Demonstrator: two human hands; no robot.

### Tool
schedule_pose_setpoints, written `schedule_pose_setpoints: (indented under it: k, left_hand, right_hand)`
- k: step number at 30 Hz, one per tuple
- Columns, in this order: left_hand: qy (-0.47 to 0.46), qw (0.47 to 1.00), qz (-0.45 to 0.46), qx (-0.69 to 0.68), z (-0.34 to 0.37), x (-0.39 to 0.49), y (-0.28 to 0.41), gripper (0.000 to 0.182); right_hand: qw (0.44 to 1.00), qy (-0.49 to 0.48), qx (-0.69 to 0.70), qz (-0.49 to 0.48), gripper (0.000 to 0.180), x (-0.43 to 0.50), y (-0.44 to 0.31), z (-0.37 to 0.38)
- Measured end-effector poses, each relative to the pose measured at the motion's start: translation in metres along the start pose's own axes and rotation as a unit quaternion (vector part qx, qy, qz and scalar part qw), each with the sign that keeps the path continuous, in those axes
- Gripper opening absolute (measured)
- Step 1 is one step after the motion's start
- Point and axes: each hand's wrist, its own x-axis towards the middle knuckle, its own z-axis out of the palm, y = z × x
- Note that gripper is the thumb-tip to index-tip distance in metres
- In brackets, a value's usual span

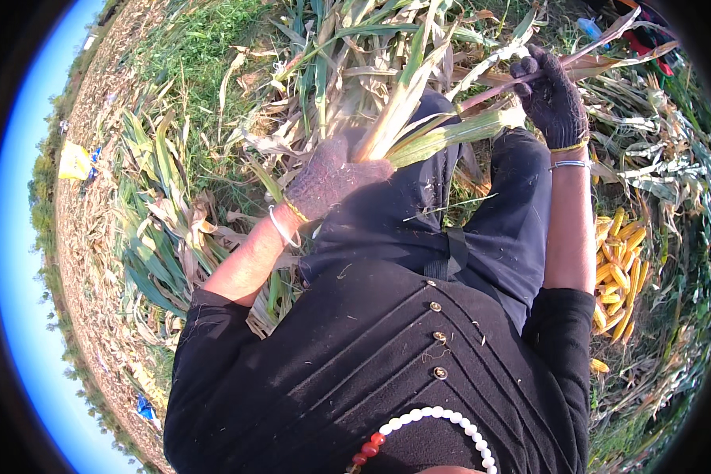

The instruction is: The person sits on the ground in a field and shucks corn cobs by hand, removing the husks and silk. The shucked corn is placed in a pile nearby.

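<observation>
Both my hands wear dark knitted gloves. My left hand [340, 175] is closed around the base of a corn ear in its husk [403, 112], whose dry and green leaves fan upward above my knee. Between my hands lies a green husk leaf [456, 137], running from the left glove toward the right. Raised at the upper right, my right hand [550, 98] grips a thin purplish corn stalk [497, 90] with dry leaves on its far end. Whether the stalk is still joined to the ear cannot be told.
Husked yellow corn cobs [619, 272] lie heaped beside my right arm, with a single cob [598, 365] below. Cut corn stalks [160, 237] cover the ground at left and ahead. A yellow bag [74, 161] lies far left; a clear plastic bottle [592, 29] lies upper right.
</observation>
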Motion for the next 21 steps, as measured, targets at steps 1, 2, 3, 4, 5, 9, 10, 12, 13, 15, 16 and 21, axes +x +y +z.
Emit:
schedule_pose_setpoints:
  k: [1, 2, 3, 4, 5, 9, 10, 12, 13, 15, 16, 21]
  left_hand:
    - [0.011, 1.000, 0.001, -0.012, 0.013, -0.003, 0.000, 0.058]
    - [0.023, 1.000, -0.004, -0.016, 0.025, -0.005, 0.000, 0.057]
    - [0.036, 0.999, -0.006, -0.020, 0.034, -0.004, 0.002, 0.057]
    - [0.033, 0.994, -0.050, 0.090, 0.040, 0.001, 0.003, 0.054]
    - [0.047, 0.996, -0.038, 0.071, 0.048, 0.005, 0.005, 0.052]
    - [0.117, 0.992, 0.052, -0.015, 0.077, 0.021, 0.003, 0.047]
    - [0.140, 0.984, 0.107, -0.002, 0.084, 0.023, 0.000, 0.048]
    - [0.133, 0.985, 0.104, -0.033, 0.098, 0.020, -0.009, 0.052]
    - [0.097, 0.990, 0.107, 0.004, 0.103, 0.019, -0.014, 0.055]
    - [0.069, 0.979, 0.145, 0.124, 0.112, 0.010, -0.020, 0.054]
    - [0.084, 0.963, 0.166, 0.196, 0.111, 0.010, -0.023, 0.053]
    - [0.103, 0.957, 0.161, 0.218, 0.108, 0.004, -0.029, 0.054]
  right_hand:
    - [1.000, -0.018, 0.004, 0.005, 0.032, -0.001, 0.000, -0.005]
    - [1.000, 0.009, -0.008, 0.004, 0.033, -0.002, 0.000, -0.008]
    - [0.999, 0.038, -0.016, 0.000, 0.033, -0.003, 0.000, -0.008]
    - [0.987, 0.161, -0.009, 0.010, 0.035, -0.004, 0.000, -0.004]
    - [0.925, 0.234, -0.298, -0.027, 0.035, -0.008, 0.000, 0.004]
    - [0.538, 0.310, -0.738, -0.265, 0.039, -0.035, 0.015, 0.060]
    - [0.609, 0.281, -0.699, -0.248, 0.039, -0.044, 0.029, 0.074]
    - [0.728, 0.225, -0.620, -0.187, 0.038, -0.056, 0.055, 0.093]
    - [0.768, 0.185, -0.596, -0.145, 0.038, -0.057, 0.067, 0.097]
    - [0.838, 0.226, -0.493, -0.063, 0.039, -0.063, 0.079, 0.097]
    - [0.863, 0.236, -0.444, -0.041, 0.035, -0.065, 0.079, 0.094]
    - [0.928, 0.209, -0.308, 0.009, 0.029, -0.065, 0.081, 0.082]
